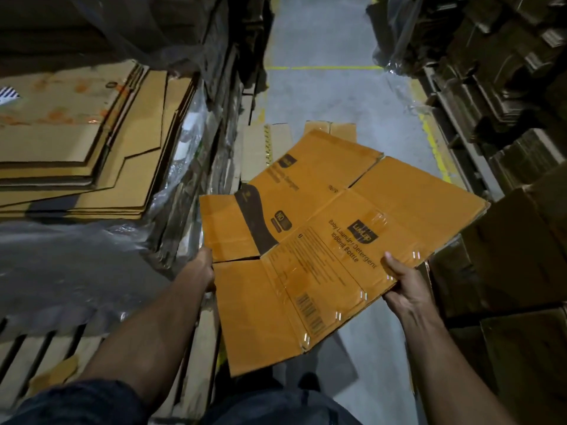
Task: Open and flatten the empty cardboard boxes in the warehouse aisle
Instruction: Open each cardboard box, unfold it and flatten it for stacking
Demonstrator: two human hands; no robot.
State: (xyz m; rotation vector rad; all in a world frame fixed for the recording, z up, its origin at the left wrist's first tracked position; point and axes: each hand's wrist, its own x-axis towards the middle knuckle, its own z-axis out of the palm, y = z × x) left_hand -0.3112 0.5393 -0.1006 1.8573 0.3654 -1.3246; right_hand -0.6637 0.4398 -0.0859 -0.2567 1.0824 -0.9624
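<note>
A flattened orange cardboard box (pixel 322 240) is held tilted above the aisle floor (pixel 322 96), between both hands: left hand (pixel 205 269) grips its left edge, right hand (pixel 399 282) its right

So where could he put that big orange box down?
The flattened orange box is gripped at its edges by the left hand and the right hand. Bare grey floor shows up the aisle past the yellow line. The flat cardboard stack on the left offers a top. The boxes on the right look crowded.
</note>
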